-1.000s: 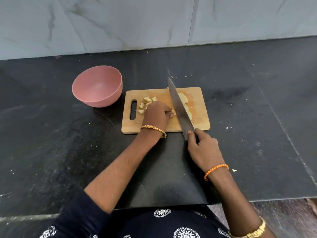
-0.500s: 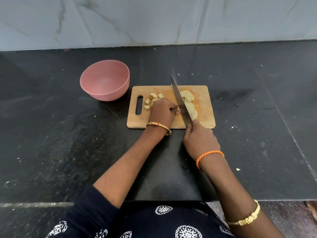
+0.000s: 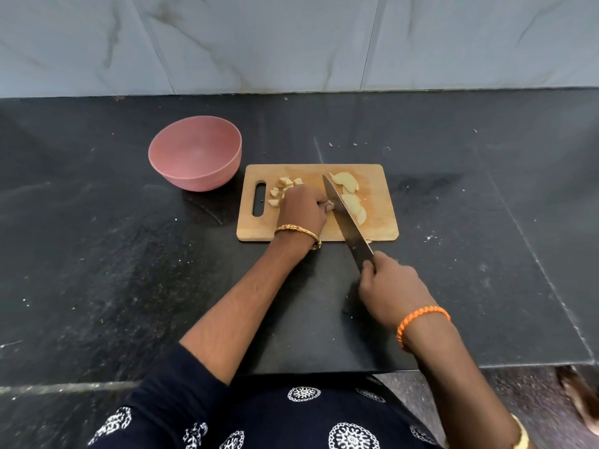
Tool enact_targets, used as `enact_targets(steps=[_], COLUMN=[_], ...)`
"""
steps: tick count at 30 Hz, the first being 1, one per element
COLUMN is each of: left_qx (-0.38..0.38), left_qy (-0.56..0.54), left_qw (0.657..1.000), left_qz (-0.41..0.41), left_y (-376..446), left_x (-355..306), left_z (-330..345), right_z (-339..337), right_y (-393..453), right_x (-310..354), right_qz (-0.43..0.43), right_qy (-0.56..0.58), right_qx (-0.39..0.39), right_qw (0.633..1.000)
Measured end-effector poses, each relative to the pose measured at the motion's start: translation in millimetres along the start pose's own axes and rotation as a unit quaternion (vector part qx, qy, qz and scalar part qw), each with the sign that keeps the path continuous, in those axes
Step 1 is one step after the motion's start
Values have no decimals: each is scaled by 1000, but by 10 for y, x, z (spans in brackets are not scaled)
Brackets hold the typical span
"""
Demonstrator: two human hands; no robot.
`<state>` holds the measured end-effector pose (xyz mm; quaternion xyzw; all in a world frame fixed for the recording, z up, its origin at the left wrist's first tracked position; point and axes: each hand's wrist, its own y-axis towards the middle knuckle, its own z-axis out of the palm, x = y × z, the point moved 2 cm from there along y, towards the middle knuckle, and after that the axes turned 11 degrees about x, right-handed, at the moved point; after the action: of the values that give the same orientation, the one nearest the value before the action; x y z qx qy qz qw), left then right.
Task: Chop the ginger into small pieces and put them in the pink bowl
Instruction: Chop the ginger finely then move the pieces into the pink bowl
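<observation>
A wooden cutting board point(image 3: 379, 228) lies on the black counter. Small chopped ginger pieces point(image 3: 284, 186) sit near its handle slot, and larger ginger slices point(image 3: 351, 202) lie on its right half. My left hand point(image 3: 303, 210) rests curled on the board between them, fingertips by the blade; what it holds is hidden. My right hand point(image 3: 390, 286) grips the handle of a large knife point(image 3: 345, 222), whose blade crosses the board diagonally beside the slices. The pink bowl point(image 3: 194, 153) stands empty to the left of the board.
A marble-tiled wall point(image 3: 291, 43) rises behind the counter. Small crumbs dot the black counter point(image 3: 486, 189) behind and right of the board. The counter's front edge runs just before my body; floor shows at lower right.
My right hand has drawn the knife back toward me, so the tip now lies mid-board. My left hand stays on the board. The camera view shifted slightly.
</observation>
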<state>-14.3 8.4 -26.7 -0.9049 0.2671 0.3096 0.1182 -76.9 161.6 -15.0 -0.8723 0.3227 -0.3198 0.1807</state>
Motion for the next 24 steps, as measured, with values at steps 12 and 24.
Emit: enact_targets(steps=[12, 24], left_qx=[-10, 4], left_qy=[-49, -62], left_qw=[999, 998], left_qz=[-14, -11], left_y=[-28, 31], left_x=[84, 114], left_z=[-33, -41], right_z=[7, 86], right_y=[204, 318], right_x=[90, 156], right_qz=[-66, -68], right_qy=[88, 59], right_qx=[-89, -96], right_qw=[990, 991])
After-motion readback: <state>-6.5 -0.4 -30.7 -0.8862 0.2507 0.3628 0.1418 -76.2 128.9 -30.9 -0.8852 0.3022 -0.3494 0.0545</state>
